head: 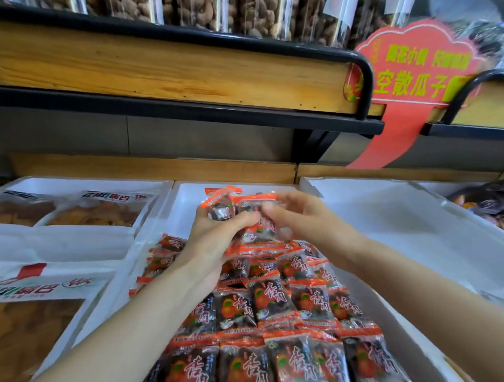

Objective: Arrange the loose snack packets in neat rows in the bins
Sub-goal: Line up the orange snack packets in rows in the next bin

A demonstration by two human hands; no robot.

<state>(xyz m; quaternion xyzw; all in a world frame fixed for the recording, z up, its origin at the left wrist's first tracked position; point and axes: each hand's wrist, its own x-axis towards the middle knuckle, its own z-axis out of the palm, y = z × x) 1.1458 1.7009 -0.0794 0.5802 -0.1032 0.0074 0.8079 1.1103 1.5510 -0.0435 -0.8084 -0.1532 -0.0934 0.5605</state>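
Observation:
A white foam bin [187, 196] in the middle holds several small orange-and-black snack packets [272, 301] lying in overlapping rows. Above the far end of the rows, my left hand [214, 235] grips a small bunch of the same packets [224, 207], held upright. My right hand [296, 216] pinches the right side of that bunch, its fingers curled on the wrappers. Both forearms reach over the rows and hide some packets on the left side of the bin.
To the left, white bins hold large clear bags of yellow crisps [99, 210]. A white bin [388, 214] on the right shows no packets. A wooden shelf [163, 68] with nut containers hangs overhead, with a red sign [415, 71] beside it.

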